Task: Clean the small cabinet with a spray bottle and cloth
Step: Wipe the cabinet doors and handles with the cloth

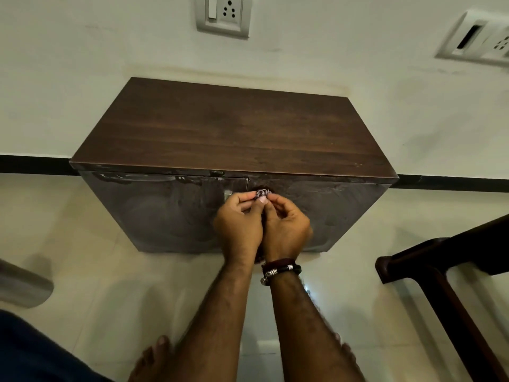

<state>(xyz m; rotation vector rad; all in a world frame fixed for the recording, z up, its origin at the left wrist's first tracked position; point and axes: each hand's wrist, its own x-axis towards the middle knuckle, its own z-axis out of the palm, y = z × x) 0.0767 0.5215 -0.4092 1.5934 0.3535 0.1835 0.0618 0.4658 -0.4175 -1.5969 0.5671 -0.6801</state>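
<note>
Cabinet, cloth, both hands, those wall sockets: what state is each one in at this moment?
Cabinet: doors shut, front streaked with wet smears, top bare.
Cloth: bunched small, pinched between both hands in front of the doors.
Left hand: fingers curled, pinching the cloth.
Right hand: fingers curled, pinching the cloth; bracelets on the wrist.
Wall socket: nothing plugged in.
Spray bottle: not in view.

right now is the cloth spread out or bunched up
Bunched up: the cloth shows only as a small wad pinched between the left hand and right hand, against the cabinet front.
</note>
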